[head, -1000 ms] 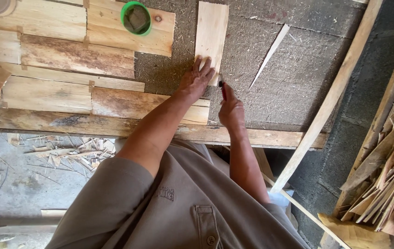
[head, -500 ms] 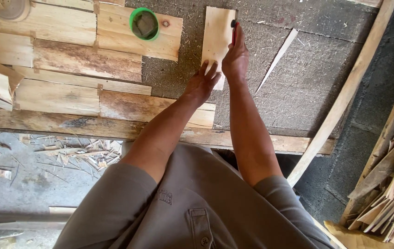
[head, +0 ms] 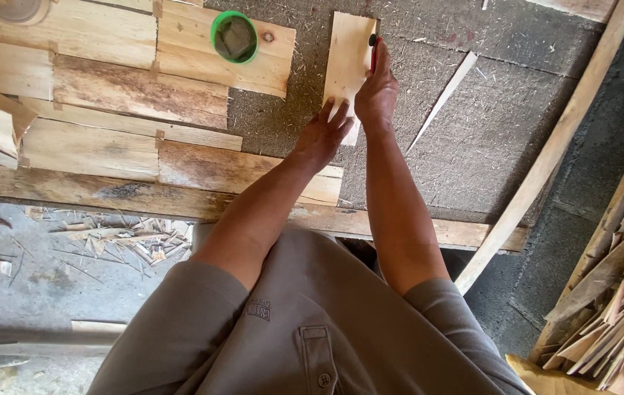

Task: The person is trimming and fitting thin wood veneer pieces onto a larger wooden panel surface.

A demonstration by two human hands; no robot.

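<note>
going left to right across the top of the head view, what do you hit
round wooden disc → green cup → pale wood slat → right hand → thin wood sliver → long leaning batten

The right hand [head: 376, 91] covers most of a red tool [head: 372, 45], so its kind cannot be told. The left hand [head: 320, 135] hides the plank's [head: 348, 51] near end. The top edge cuts off a round lid [head: 16, 9].

Pale wood piece [head: 347, 51], green cup [head: 234, 36]
</note>
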